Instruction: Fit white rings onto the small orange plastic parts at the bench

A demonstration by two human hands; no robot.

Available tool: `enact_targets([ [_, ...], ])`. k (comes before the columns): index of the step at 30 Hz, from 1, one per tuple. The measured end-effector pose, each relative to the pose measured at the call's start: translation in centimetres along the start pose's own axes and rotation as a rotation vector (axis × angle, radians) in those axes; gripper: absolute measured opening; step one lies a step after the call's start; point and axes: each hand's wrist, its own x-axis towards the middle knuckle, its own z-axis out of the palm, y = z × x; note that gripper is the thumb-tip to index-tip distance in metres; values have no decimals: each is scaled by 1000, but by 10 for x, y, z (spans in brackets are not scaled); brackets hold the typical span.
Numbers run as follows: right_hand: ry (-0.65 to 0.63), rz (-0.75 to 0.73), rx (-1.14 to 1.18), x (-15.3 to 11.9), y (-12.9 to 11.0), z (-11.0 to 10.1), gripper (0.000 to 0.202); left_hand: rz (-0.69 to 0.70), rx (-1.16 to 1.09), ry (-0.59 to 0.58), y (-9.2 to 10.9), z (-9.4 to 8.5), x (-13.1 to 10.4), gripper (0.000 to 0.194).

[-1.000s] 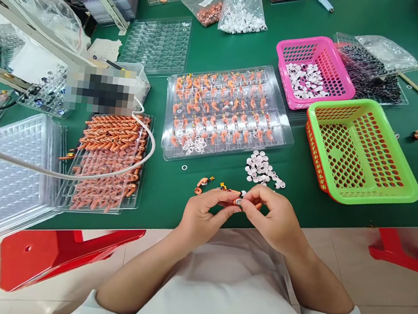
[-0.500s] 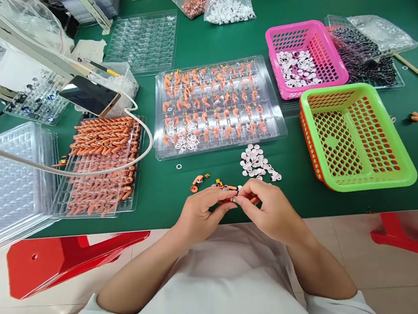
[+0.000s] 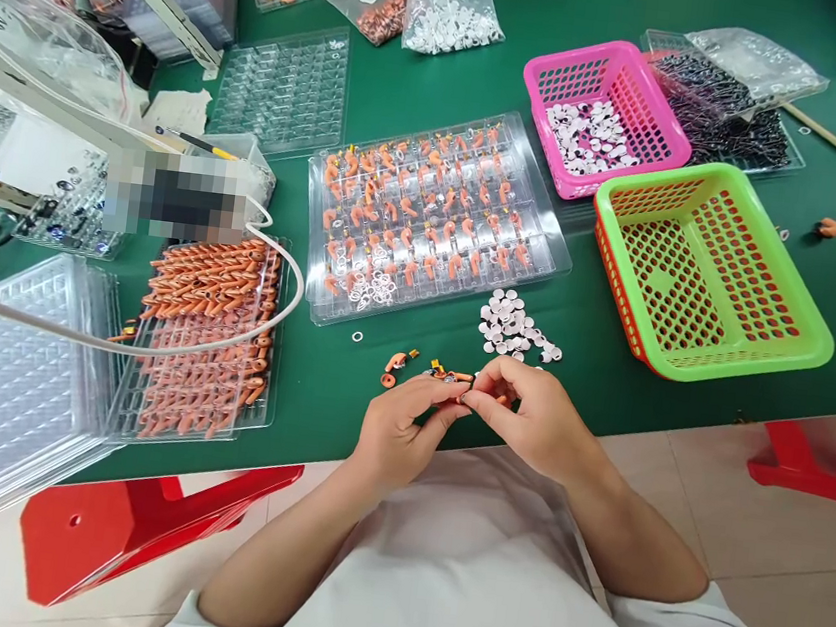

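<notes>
At the table's front edge, the fingertips of my left hand (image 3: 405, 425) and my right hand (image 3: 533, 414) meet in a pinch. A small dark part (image 3: 464, 397) shows between them, mostly covered by the fingers. Just beyond my left fingers lie a few orange pieces with yellow and dark bits (image 3: 442, 372), partly hidden by the hand. An orange hook-shaped piece (image 3: 394, 362) rests to their left. Beyond my right hand is a loose pile of small white discs (image 3: 506, 322).
Behind the hands lies a clear tray (image 3: 550, 253) of orange hooked pieces and white rings. A green basket (image 3: 756, 327) and a pink basket (image 3: 598, 188) with white discs stand right. Left are stacked clear trays (image 3: 12, 358), orange parts (image 3: 202, 279) and a white cable (image 3: 300, 290).
The hands keep their pinch with only a slight shift of the fingertips; the small part shows less of its shiny face. The whole view has moved slightly.
</notes>
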Motion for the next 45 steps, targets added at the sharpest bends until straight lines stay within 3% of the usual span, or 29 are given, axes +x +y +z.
enact_targets([
  [6, -84, 24, 50, 0, -4, -3, 10, 37, -69, -25, 4, -5, 1, 20],
  [10, -52, 6, 35, -2, -8, 0, 12, 37, -55, 8, 6, -7, 0, 22],
  [16, 33, -105, 103, -6, -4, 11, 8, -108, -118, 69, 12, -6, -1, 17],
  [24, 59, -12, 383, -8, 11, 28, 14, -261, -317, 106, 17, -2, -2, 13],
  [33, 226, -155, 79, -11, 2, 28, 5, -115, -129, 129, 12, -2, -4, 13],
  [45, 47, -9, 15, -7, 0, 11, 10, 20, -24, 108, 9, -1, -3, 15],
])
